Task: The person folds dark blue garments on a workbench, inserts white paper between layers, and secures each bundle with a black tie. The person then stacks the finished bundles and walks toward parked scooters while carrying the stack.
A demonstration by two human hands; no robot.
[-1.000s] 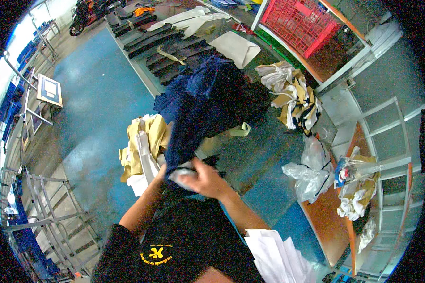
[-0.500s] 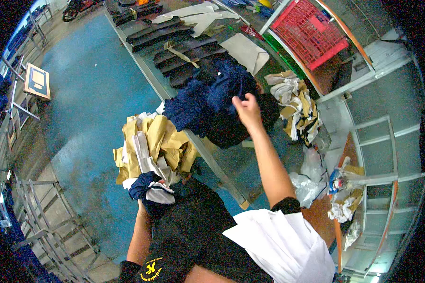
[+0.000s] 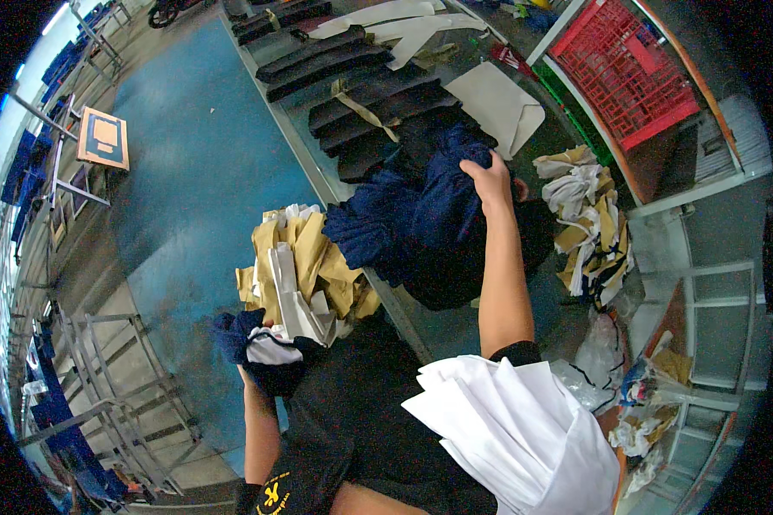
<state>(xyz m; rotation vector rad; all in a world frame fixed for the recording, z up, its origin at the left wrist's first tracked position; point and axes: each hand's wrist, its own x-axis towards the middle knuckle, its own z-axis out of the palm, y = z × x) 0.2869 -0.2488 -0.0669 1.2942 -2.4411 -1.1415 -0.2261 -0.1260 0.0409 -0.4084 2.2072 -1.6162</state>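
Note:
My right hand point(image 3: 491, 182) grips the far right part of a navy cloth bundle point(image 3: 404, 210) on the table, its thumb on top and its other fingers mostly hidden. Black cloth point(image 3: 455, 279) lies under and beside that bundle. On the left, my left hand point(image 3: 247, 375) is largely covered by a smaller bundle of navy and white cloth point(image 3: 275, 347), which it holds up. Just beyond it is a thick bunch of tan and white strips point(image 3: 296, 266); what supports it is hidden. Folded white cloth point(image 3: 515, 429) lies by my right upper arm.
Stacks of dark cloth pieces point(image 3: 318, 64) and a pale flat sheet point(image 3: 498, 107) lie farther along the table point(image 3: 395, 305). To the right are a tan and white scrap heap point(image 3: 593, 219), clear plastic point(image 3: 597, 352) and a red crate point(image 3: 623, 73) in a metal frame. Metal racks point(image 3: 116, 378) stand left.
My right hand has moved slightly right and closed on the navy cloth it hovered over. The view has shifted a little; my left hand still holds its bundle.

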